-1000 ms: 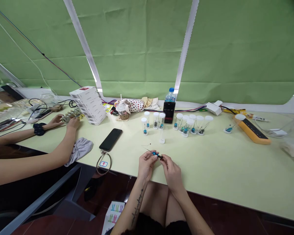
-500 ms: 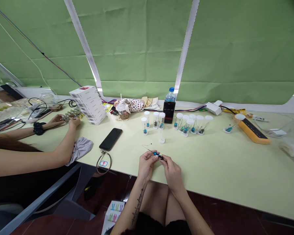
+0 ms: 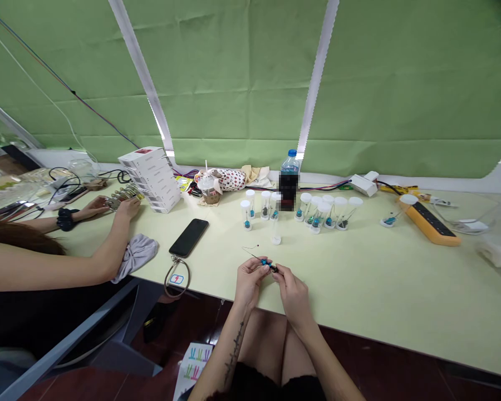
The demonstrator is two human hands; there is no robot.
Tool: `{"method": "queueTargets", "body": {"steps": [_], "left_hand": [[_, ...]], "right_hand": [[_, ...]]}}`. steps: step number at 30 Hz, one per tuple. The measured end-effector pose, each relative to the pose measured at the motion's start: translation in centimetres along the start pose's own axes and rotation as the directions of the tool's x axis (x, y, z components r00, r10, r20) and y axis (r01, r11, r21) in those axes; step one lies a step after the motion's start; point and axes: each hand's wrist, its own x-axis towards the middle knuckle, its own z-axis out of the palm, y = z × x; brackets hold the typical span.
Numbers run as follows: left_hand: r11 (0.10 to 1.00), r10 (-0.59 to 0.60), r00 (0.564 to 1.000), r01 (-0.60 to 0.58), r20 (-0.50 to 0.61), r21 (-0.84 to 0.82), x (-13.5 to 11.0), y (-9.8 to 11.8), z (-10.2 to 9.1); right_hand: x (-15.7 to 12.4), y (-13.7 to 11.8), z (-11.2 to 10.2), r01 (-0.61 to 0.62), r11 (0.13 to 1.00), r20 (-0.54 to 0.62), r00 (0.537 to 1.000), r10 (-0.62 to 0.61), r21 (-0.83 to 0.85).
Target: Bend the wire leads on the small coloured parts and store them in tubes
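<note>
The co-worker's forearm (image 3: 45, 267) at the left is sinking slightly from a moment ago, while the person's own hands are barely shifting. The left hand (image 3: 248, 281) and right hand (image 3: 293, 292) are meeting over the near edge of the smooth pale-green table (image 3: 359, 284), the fingertips of both pinching closed on a small blue bead piece (image 3: 267, 262) between them, with a thin dark wire (image 3: 250, 253) trailing leftward from it. Beyond, a glossy black phone (image 3: 188, 237) and a loose white cap (image 3: 276, 240) are lying flat. Farther back, clear cylindrical tubes (image 3: 317, 217) with white lids are standing in a row.
</note>
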Motion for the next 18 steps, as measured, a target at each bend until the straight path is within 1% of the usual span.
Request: {"method": "queueTargets", "body": {"steps": [6, 12, 18], "left_hand": [[1.000, 0.005, 1.000, -0.005, -0.018, 0.017, 0.10, -0.08, 0.01], [1.000, 0.000, 1.000, 0.000, 0.005, 0.003, -0.01, -0.02, 0.08], [1.000, -0.003, 1.000, 0.003, -0.003, -0.015, -0.06, 0.08, 0.08]], "right_hand": [[0.19, -0.16, -0.17, 0.007, 1.000, -0.001, 1.000, -0.007, 0.000], [0.14, -0.10, -0.06, -0.001, 1.000, -0.001, 1.000, 0.001, -0.004], [0.21, -0.25, -0.03, 0.013, 1.000, -0.007, 1.000, -0.013, 0.007]]}}
